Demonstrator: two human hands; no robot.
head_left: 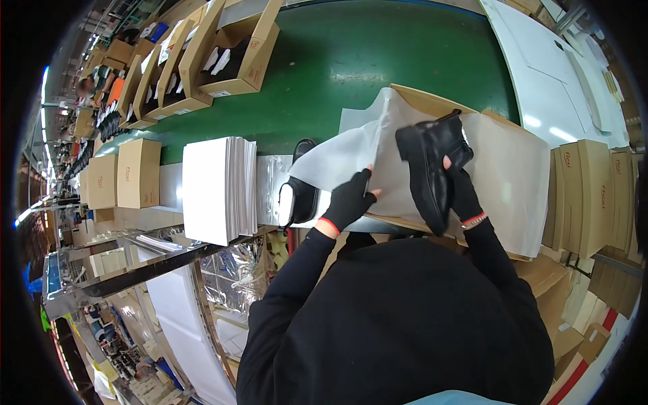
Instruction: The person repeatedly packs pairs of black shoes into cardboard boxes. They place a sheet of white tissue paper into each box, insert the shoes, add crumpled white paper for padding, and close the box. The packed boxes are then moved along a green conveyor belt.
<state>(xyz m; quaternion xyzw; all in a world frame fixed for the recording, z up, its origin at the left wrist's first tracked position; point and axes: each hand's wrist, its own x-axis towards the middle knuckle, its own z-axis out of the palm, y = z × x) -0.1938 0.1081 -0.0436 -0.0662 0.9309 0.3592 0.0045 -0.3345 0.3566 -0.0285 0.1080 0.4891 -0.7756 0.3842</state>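
Green surface (324, 57) is stretching open past the far edge of one paper-lined box (426, 100).
The right hand (461, 189) is gripping one black boot (437, 177) above the box, its toe reaching the near edge; the left hand (351, 198) is touching white paper (341, 156), half open, whether pinching cannot be told. At least one more black shoe (305, 201) is lying leftward, beside one sheet stack (214, 189).
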